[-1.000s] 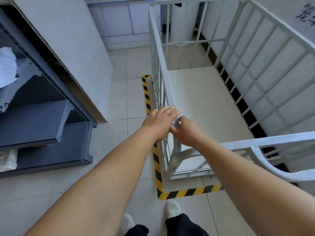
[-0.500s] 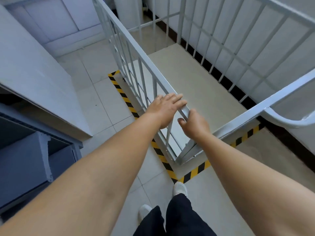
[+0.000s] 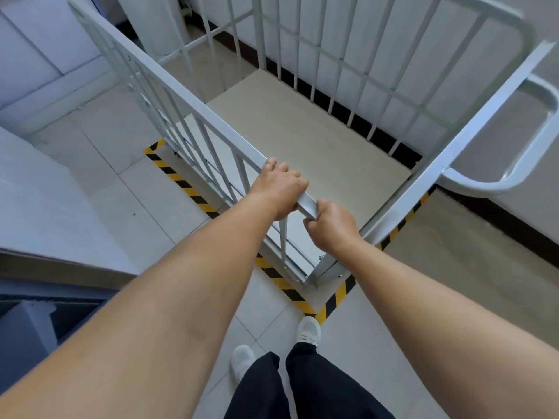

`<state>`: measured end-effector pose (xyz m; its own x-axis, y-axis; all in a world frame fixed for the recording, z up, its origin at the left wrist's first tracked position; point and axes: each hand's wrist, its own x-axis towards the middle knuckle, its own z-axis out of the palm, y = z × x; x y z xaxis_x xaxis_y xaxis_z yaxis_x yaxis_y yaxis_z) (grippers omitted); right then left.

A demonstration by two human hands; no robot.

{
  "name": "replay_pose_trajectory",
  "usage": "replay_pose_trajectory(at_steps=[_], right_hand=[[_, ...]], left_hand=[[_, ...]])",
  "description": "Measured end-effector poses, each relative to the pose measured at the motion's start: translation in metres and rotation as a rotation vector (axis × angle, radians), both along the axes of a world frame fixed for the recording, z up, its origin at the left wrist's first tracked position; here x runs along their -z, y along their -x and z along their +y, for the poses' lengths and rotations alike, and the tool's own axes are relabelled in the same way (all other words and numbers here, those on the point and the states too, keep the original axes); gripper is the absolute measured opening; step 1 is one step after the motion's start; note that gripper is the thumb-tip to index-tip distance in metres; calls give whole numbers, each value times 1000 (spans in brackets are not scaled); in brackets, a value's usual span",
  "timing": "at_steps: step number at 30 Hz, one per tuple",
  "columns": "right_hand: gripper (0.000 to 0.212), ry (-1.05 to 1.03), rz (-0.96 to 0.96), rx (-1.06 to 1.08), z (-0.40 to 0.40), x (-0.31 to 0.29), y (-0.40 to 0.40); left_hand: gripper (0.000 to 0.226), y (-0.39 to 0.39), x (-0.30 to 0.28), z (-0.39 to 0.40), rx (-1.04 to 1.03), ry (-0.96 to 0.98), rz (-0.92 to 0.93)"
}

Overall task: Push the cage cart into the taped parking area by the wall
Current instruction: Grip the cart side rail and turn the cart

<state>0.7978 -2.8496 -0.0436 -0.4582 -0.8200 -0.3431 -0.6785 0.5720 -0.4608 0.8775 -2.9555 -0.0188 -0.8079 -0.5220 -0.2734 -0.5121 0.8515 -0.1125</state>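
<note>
The white metal cage cart [image 3: 193, 95] stands beside the wall, its beige floor panel inside the yellow-and-black floor tape [image 3: 187, 189]. The tape runs along the cart's left side and near end, meeting in a corner by my feet. My left hand [image 3: 279, 187] lies over the top rail of the cart's left side, fingers curled on it. My right hand [image 3: 331, 226] grips the same rail at the near corner post. The cart's curved handle [image 3: 526, 164] sticks out at the right.
A grey shelving unit [image 3: 45, 207] stands close on the left, with a tiled aisle between it and the cart. The wall with a black baseboard [image 3: 499, 225] runs behind the cart on the right. My feet [image 3: 308, 331] stand just outside the tape corner.
The view has swung left and tilted down, so the cart looks rotated. My left fingers went from flat on the rail to curled over it; my right hand closed on the rail's corner.
</note>
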Motion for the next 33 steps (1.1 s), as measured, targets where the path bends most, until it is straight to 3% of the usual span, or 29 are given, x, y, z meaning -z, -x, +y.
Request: replay_pose_trajectory(at_steps=[19, 33], right_hand=[[4, -84, 3, 164, 42, -16, 0], [17, -140, 47, 281, 61, -19, 8]], left_hand=[[16, 10, 15, 23, 187, -131, 166], [22, 24, 17, 43, 269, -126, 210]])
